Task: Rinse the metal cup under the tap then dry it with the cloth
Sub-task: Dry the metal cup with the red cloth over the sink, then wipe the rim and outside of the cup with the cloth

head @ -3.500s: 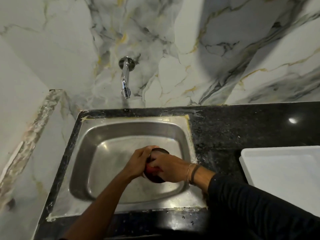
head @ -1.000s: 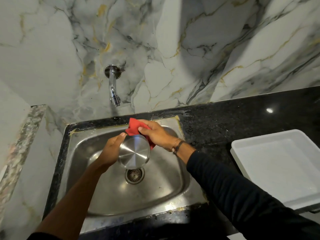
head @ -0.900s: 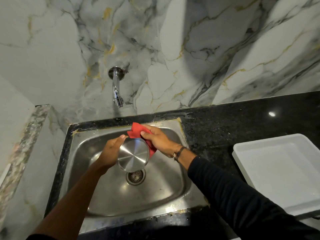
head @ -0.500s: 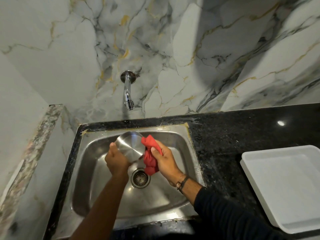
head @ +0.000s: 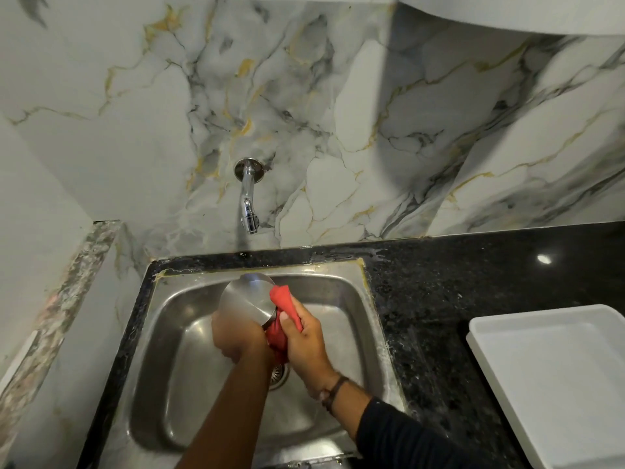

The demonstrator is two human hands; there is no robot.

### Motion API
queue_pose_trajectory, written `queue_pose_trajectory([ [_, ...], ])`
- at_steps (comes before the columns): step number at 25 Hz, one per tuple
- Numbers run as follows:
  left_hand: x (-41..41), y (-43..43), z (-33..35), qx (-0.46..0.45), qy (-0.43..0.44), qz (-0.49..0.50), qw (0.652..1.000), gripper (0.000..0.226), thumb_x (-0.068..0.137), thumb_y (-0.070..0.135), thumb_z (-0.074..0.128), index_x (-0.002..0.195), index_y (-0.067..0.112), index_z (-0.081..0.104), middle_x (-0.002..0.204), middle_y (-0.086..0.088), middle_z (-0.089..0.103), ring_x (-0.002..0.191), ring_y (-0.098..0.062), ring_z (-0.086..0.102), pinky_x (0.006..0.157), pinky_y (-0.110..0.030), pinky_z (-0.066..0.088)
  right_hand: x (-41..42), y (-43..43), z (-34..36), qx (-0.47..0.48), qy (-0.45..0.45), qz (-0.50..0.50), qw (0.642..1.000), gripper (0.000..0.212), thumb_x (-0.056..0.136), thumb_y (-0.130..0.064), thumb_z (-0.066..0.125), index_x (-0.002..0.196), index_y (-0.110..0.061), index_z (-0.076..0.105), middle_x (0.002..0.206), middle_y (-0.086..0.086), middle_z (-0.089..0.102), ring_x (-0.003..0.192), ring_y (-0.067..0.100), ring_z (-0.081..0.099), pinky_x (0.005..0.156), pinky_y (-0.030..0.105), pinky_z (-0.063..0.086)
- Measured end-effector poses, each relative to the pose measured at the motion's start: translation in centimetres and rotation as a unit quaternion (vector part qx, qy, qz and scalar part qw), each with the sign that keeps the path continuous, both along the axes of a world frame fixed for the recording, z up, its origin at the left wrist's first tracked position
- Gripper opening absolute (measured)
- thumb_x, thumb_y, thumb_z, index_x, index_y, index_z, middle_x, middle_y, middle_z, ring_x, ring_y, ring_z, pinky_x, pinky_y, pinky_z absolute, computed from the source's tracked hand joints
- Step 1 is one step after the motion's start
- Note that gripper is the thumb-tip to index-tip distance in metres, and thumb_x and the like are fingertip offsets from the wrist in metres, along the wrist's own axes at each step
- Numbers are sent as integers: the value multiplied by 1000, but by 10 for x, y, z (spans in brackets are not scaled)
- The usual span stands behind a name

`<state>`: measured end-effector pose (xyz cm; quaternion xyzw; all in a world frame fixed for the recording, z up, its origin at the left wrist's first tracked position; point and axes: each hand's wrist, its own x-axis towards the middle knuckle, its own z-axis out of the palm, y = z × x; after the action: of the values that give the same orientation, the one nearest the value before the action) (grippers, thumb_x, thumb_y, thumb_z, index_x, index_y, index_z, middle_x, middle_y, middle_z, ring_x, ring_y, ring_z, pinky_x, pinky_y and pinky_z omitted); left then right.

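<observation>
Over the steel sink [head: 341, 299], the left hand [head: 236, 336] grips the metal cup [head: 247, 299] from below, base tilted up, while the right hand [head: 304, 336], just beside it, pinches the red cloth [head: 282, 301] against the cup's side.

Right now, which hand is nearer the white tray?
Right. The right hand holds the red cloth over the sink, on the white tray's side; the left hand grips the metal cup farther away.

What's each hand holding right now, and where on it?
Left hand grips the metal cup around its side wall, base facing the camera. Right hand clutches the bunched red cloth, pressing it against the cup's side.
</observation>
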<state>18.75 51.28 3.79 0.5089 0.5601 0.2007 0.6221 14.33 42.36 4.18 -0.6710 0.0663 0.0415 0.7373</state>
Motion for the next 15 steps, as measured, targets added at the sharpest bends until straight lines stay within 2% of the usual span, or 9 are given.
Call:
queue_pose_trajectory([
  [2,1,3,0,1,4,16,1000,54,107,42,33,135,11,67,137,-21,68,127,-43,62,104,-44,48,2,-10,3,33,-3,33,999,41,108,-3,49,141,-20,66,133,7,75,116,22,74,105,36,60],
  [3,3,1,0,2,3,19,1000,52,109,38,32,137,7,64,140,-23,66,129,-44,60,105,-43,47,3,-11,3,35,1,11,999,40,108,-4,50,138,-22,68,131,8,76,114,23,75,102,36,61],
  [5,1,-10,4,-5,-1,22,1000,49,111,33,32,138,2,59,141,-26,64,129,-44,59,100,-40,46,3,-6,0,-9,10,-43,999,40,108,-5,51,144,-18,63,138,8,72,125,24,70,111,40,56],
  [7,-1,-21,7,-17,-5,28,999,48,111,33,31,137,3,58,139,-25,64,126,-44,60,88,-34,41,-2,5,-4,-53,-5,-46,998,44,107,-3,51,148,-13,59,142,3,69,132,15,65,117,33,50],
  [9,-1,-21,4,-20,-8,35,999,47,111,34,30,135,4,57,139,-25,64,125,-43,61,82,-30,32,-10,9,-8,-75,-10,-20,997,41,106,-4,53,142,-18,66,135,4,74,123,8,68,109,23,54],
  [10,-2,-19,1,-12,-6,31,999,47,111,35,30,134,4,57,139,-25,64,124,-43,60,81,-29,31,-16,7,-10,-77,-1,5,997,38,106,-6,54,138,-19,69,131,7,76,119,9,70,105,23,55],
  [13,-6,-18,-21,32,1,-9,999,45,110,36,30,127,5,59,133,-24,66,119,-42,63,83,-33,37,-28,-23,-18,-46,66,94,992,34,106,-4,54,138,-8,67,131,16,73,118,23,70,106,33,56],
  [15,-12,-26,-43,75,1,-54,996,43,108,33,31,120,2,59,128,-28,66,114,-43,64,86,-41,45,-38,-58,-18,22,120,116,986,30,105,2,53,129,-5,70,122,19,71,109,27,66,103,39,53],
])
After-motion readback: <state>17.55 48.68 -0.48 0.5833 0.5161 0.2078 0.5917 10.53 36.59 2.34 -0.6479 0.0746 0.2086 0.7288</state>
